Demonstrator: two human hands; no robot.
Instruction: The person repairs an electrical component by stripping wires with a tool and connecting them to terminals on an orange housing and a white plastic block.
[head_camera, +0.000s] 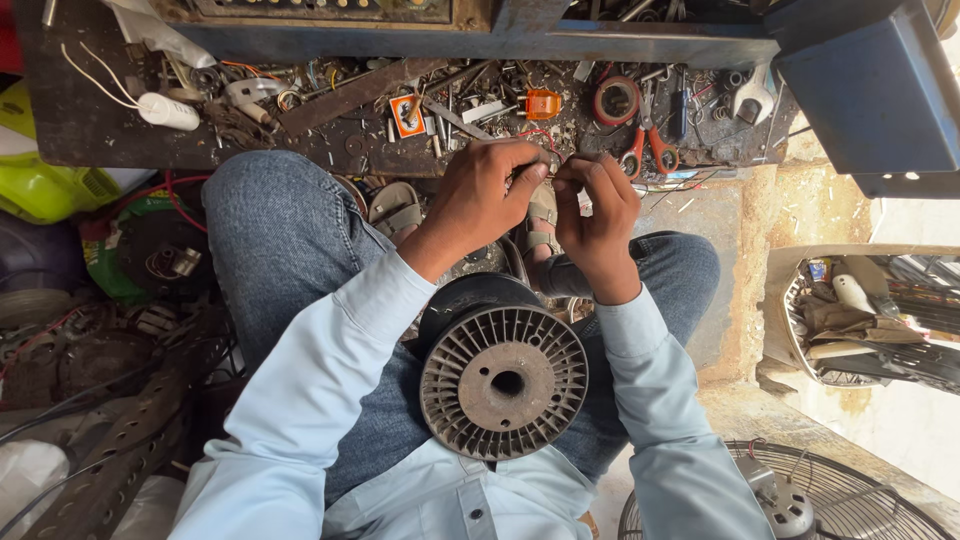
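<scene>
Grey plastic spool (503, 380) resting on the lap, untouched. Left hand (480, 195) and right hand (598, 225) meeting fingertip to fingertip just above the bench edge (300, 160), pinching something fine (wire, probably; too thin to tell). Work looks midway. Red-handled pliers (648, 150) lying idle nearby.

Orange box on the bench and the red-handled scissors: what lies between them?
In the head view, a roll of tape with a red core lies between the orange box and the red-handled scissors, among loose metal bits.
</scene>
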